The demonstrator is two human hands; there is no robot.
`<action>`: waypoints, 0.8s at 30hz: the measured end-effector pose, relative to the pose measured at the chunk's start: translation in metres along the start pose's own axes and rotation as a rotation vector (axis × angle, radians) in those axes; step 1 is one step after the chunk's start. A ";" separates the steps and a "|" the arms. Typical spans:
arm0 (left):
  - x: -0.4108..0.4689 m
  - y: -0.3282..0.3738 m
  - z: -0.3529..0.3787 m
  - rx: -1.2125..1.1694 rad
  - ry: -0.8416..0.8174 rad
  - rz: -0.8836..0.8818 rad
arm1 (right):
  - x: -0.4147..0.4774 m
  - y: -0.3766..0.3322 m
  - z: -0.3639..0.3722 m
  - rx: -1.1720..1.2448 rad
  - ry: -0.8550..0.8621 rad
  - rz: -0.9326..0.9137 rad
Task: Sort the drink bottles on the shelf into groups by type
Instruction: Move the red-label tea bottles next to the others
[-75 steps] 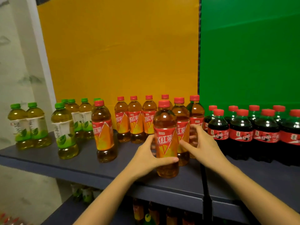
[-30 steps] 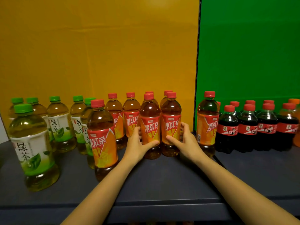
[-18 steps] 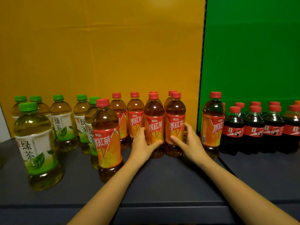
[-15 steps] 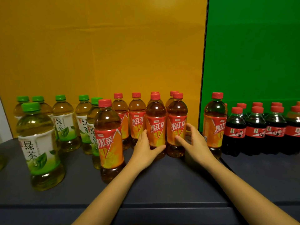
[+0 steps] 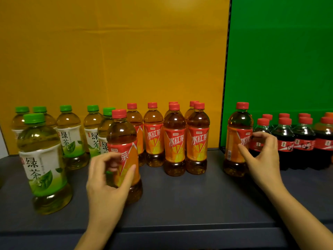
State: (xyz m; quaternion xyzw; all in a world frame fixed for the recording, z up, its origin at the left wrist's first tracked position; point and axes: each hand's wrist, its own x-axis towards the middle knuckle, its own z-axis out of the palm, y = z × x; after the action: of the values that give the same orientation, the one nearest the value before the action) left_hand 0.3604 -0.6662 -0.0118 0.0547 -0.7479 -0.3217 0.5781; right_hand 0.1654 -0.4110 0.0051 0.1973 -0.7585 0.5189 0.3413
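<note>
On the dark shelf [image 5: 180, 201], green tea bottles [image 5: 72, 136] stand at the left, one green tea bottle [image 5: 42, 159] forward of them. Several iced red tea bottles [image 5: 174, 141] cluster in the middle. My left hand [image 5: 106, 181] curls, fingers apart, in front of a forward red tea bottle [image 5: 124, 134] that stands against the green teas. My right hand [image 5: 261, 156] is cupped at the right side of a lone red tea bottle [image 5: 236, 139] standing next to the dark cola bottles [image 5: 304, 141]. Whether either hand grips its bottle is unclear.
A yellow back panel [image 5: 108, 51] and a green back panel [image 5: 279, 51] meet at a dark seam [image 5: 225, 105]. An orange-capped bottle [image 5: 329, 114] peeks in at the far right. Bare shelf lies in front of the middle cluster, up to the front edge.
Both hands left the two middle red tea bottles and spread apart: the left to the forward red tea bottle, the right to the lone one by the colas.
</note>
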 end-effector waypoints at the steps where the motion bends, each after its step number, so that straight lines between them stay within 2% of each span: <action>1: 0.001 -0.004 -0.002 -0.016 0.027 -0.038 | 0.001 0.004 0.001 0.014 -0.024 0.056; 5: 0.007 -0.017 -0.005 -0.051 -0.080 -0.233 | 0.004 0.010 0.008 0.097 -0.194 0.218; 9: 0.014 -0.024 -0.008 -0.133 -0.203 -0.404 | 0.005 0.013 0.017 0.102 -0.284 0.293; 13: 0.015 -0.025 -0.008 -0.177 -0.285 -0.425 | 0.006 0.018 0.019 0.113 -0.310 0.341; 19: 0.019 -0.024 0.008 -0.248 -0.437 -0.503 | 0.002 0.015 0.014 0.032 -0.298 0.282; 24: 0.026 -0.030 0.030 -0.263 -0.412 -0.507 | -0.014 -0.003 0.000 0.178 -0.390 0.250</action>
State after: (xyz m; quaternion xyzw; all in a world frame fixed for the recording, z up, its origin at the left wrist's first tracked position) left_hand 0.3163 -0.6889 -0.0105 0.0975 -0.7636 -0.5529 0.3189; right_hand 0.1771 -0.4132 -0.0030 0.2275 -0.7799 0.5740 0.1028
